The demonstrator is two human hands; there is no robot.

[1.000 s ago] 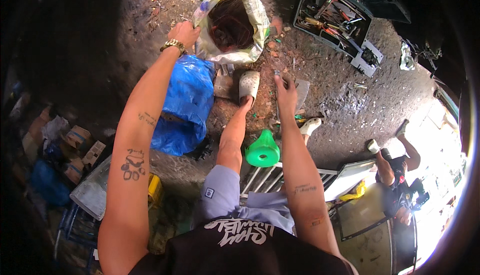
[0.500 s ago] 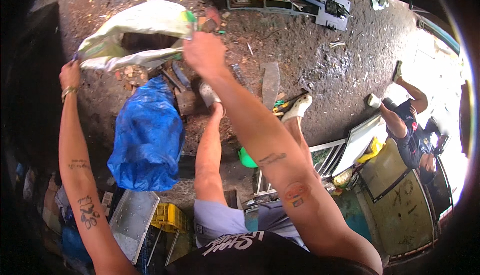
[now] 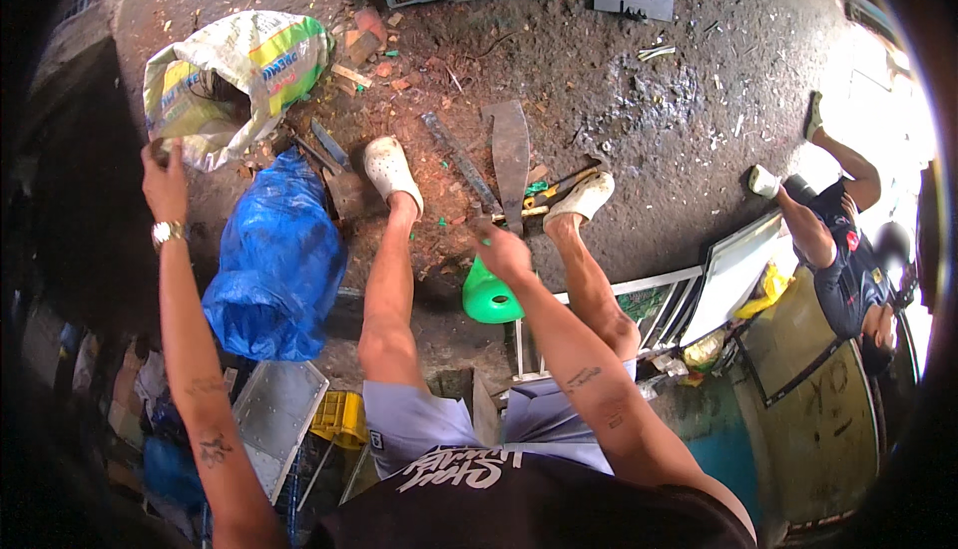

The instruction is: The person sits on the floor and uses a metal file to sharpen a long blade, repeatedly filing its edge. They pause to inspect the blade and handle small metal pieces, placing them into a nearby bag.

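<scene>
At far left, pinching the near rim of a white, yellow and green woven sack (image 3: 271, 75) with the left hand (image 3: 166, 188), fingers closed on the folded edge and on nothing else visible. Beyond those fingers and to their right: the body of the sack, slanting away rightward, mouth tipped back toward the left hand, clearly the nearer one. Just right of the same fingers and closer to the body: a crumpled blue bag (image 3: 279, 255).

Well to the right, lowering the right hand (image 3: 507, 253) beside the handle end of a broad flat blade (image 3: 510, 150); fingers partly curled, impossible to tell whether around the handle. Straight ahead of them: the blade, long axis pointing away; ahead and leftward, a narrow metal strip (image 3: 459, 162); behind, a green plastic piece (image 3: 487, 299).

Compared with half a second ago: no longer stretching the sack between both hands, holding on with the left alone; mouth now slumped, printed side in view.
</scene>
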